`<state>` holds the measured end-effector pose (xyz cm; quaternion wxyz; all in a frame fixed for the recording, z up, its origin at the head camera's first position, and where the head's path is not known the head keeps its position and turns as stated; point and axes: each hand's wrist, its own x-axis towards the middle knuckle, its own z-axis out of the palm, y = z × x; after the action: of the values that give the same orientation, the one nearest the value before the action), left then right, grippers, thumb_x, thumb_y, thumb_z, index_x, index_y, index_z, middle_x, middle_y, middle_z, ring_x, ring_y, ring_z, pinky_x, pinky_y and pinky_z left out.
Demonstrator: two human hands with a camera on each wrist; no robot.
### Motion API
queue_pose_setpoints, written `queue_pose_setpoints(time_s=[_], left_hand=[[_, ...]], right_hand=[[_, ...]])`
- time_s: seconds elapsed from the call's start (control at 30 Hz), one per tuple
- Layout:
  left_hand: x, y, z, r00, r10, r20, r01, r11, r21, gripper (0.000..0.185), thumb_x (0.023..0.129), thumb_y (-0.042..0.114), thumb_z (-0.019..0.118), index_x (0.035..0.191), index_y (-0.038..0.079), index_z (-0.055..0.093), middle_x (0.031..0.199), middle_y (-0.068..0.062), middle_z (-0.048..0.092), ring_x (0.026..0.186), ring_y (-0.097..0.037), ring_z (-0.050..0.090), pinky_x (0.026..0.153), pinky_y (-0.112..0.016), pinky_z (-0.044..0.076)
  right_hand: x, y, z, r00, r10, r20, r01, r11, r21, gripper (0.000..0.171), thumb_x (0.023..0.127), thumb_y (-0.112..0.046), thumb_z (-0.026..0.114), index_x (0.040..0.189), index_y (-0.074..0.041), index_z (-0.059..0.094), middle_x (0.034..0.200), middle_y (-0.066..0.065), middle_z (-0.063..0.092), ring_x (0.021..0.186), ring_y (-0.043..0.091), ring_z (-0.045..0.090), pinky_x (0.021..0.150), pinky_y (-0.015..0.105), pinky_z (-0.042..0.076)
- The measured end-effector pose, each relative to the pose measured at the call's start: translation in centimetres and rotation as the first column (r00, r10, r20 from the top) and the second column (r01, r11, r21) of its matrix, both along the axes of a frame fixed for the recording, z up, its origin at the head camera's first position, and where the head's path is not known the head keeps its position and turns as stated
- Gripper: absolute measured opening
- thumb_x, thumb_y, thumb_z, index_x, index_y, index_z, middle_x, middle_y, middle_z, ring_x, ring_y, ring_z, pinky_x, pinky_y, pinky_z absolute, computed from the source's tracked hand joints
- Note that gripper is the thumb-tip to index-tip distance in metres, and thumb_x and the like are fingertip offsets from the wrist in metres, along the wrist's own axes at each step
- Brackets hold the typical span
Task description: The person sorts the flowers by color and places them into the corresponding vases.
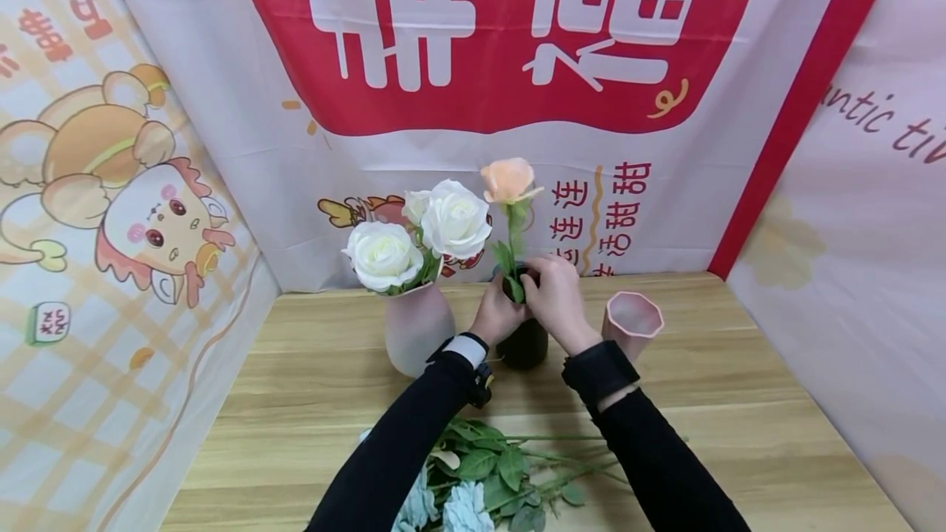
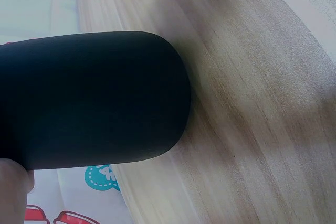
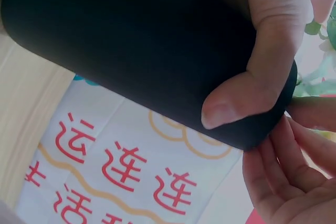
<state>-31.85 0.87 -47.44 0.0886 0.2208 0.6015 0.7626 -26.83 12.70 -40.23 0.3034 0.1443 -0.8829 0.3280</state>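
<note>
A black vase (image 1: 523,347) stands tilted in the middle of the table, with a peach rose (image 1: 510,181) rising from its mouth. My left hand (image 1: 497,314) grips the vase's upper part; in the right wrist view its thumb (image 3: 241,98) lies across the dark side. Fingers of my right hand (image 1: 557,298) curl about the vase's rim, thumb tip beside the rose's leaves (image 1: 513,287). The lower stem is hidden inside the vase. Seen from the left wrist, the vase (image 2: 100,98) fills the left half with its rounded base over the wood.
To the left, a pink-white vase (image 1: 419,331) holds several white roses (image 1: 456,218). A pink faceted vase (image 1: 631,323) stands on the right. Pale blue flowers (image 1: 467,507) and leafy stems (image 1: 510,466) lie at the front under my forearms. Printed cloth (image 1: 488,113) hangs behind the table.
</note>
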Motion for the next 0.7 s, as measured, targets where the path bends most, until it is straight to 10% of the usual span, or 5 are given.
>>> queue_pose_setpoints(time_s=[0.1, 0.2, 0.7], left_hand=[[-0.5, 0.2, -0.8, 0.964, 0.163, -0.211, -0.216, 0.941, -0.261, 0.067, 0.074, -0.002, 0.078, 0.133, -0.002, 0.046, 0.124, -0.009, 0.059, 0.110, -0.013, 0.055, 0.096, -0.025, 0.043], [-0.4, 0.3, -0.9, 0.947, 0.209, -0.242, -0.281, 0.906, -0.317, 0.070, 0.071, 0.009, 0.085, 0.131, 0.001, 0.049, 0.122, -0.010, 0.061, 0.111, -0.019, 0.057, 0.099, -0.032, 0.043], [-0.5, 0.1, -0.8, 0.943, 0.230, -0.241, -0.309, 0.874, -0.374, 0.075, 0.069, 0.028, 0.091, 0.129, 0.009, 0.052, 0.115, -0.002, 0.061, 0.106, -0.016, 0.058, 0.095, -0.032, 0.045]], right_hand=[[0.7, 0.4, -0.1, 0.998, -0.019, -0.066, 0.017, 0.999, -0.027, 0.013, 0.082, 0.006, 0.071, 0.095, 0.005, 0.074, 0.087, 0.016, 0.068, 0.083, 0.032, 0.061, 0.078, 0.044, 0.048], [1.6, 0.8, -0.2, 0.993, -0.046, -0.110, 0.039, 0.997, -0.066, 0.011, 0.082, 0.006, 0.071, 0.093, 0.006, 0.073, 0.086, 0.015, 0.068, 0.083, 0.031, 0.061, 0.077, 0.043, 0.048], [9.1, 2.4, -0.9, 0.997, 0.081, -0.012, -0.082, 0.992, -0.099, 0.004, 0.088, -0.001, 0.072, 0.091, -0.003, 0.075, 0.080, 0.003, 0.067, 0.070, 0.013, 0.063, 0.060, 0.035, 0.056]])
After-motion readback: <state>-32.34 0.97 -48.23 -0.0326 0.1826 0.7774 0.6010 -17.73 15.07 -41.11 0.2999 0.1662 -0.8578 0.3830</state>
